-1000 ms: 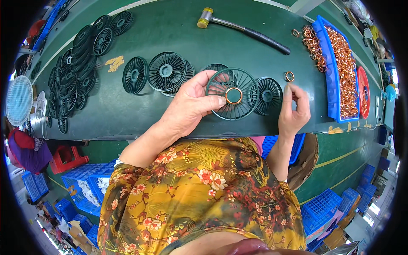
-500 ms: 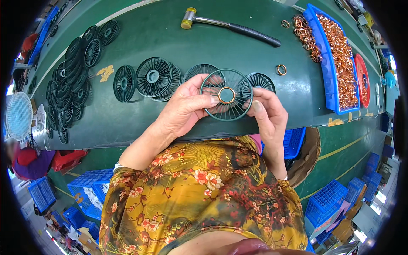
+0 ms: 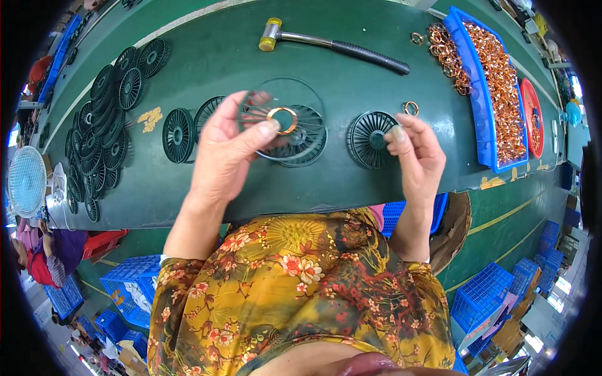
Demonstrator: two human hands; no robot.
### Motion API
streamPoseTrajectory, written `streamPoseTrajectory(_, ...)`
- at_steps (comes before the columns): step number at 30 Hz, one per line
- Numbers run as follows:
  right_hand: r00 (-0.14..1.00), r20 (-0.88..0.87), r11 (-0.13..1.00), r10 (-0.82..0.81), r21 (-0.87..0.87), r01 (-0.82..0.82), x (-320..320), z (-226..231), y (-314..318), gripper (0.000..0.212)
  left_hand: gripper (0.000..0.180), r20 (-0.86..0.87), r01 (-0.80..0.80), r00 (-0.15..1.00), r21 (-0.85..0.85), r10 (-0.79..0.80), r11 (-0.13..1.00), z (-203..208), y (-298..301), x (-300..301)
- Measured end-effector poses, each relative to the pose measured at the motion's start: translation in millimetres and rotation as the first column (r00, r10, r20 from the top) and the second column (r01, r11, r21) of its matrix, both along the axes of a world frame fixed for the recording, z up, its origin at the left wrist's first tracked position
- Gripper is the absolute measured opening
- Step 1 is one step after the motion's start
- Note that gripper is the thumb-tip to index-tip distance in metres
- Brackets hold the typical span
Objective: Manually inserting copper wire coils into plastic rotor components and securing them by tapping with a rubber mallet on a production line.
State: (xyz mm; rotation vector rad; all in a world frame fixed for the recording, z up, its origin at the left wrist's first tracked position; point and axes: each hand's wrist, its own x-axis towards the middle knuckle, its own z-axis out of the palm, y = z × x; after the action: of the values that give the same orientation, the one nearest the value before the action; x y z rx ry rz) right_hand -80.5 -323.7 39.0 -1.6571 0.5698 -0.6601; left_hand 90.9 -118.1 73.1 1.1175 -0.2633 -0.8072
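Note:
My left hand [image 3: 227,141] is closed on a dark green spoked wheel-like grille [image 3: 286,118], thumb by its hub. A copper-coloured ring [image 3: 292,125] encircles that hub. Under the held piece, another spoked grille [image 3: 307,147] lies partly covered on the table. My right hand [image 3: 417,147] has its fingers curled together at the right edge of a further dark green grille [image 3: 369,139]; whether anything is between the fingertips is hidden. Just beyond this hand a loose copper ring [image 3: 411,108] rests on the table.
A yellow-headed hammer [image 3: 335,46] lies across the far table. Farther right stands a blue tray [image 3: 475,94] of copper rings, with loose rings [image 3: 446,53] beside it and a red dish [image 3: 532,119] behind. Many grilles [image 3: 100,128] are heaped left; another [image 3: 179,135] lies nearer.
My left hand has carried the ringed grille leftward, tilting it. My right hand has let go of it and moved right, to the edge of another grille.

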Motion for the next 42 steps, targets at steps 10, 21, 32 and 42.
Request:
streamPoseTrajectory(10,0.921,-0.219,0.784,-0.323,-0.607,0.13,-0.5,-7.0,-41.8,0.02,0.037,0.933,-0.576,0.169,0.354,-0.316,0.736,-28.2,8.6,119.1)
streamPoseTrajectory(21,0.887,-0.326,0.67,-0.327,-0.742,-0.025,5.2,-10.4,-43.1,0.013,0.042,0.884,-0.479,0.038,0.425,-0.466,0.768,-15.7,27.6,82.0)
streamPoseTrajectory(32,0.892,-0.265,0.608,-0.367,-0.794,0.015,8.7,-18.9,-37.4,0.009,0.032,0.938,-0.419,0.194,0.343,-0.286,0.841,-15.4,74.8,17.2)
streamPoseTrajectory(42,0.908,-0.237,0.619,-0.344,-0.785,0.03,-2.1,-28.8,-43.6,0.008,0.027,0.984,-0.733,0.094,0.171,-0.151,0.658,-21.3,112.8,62.6)
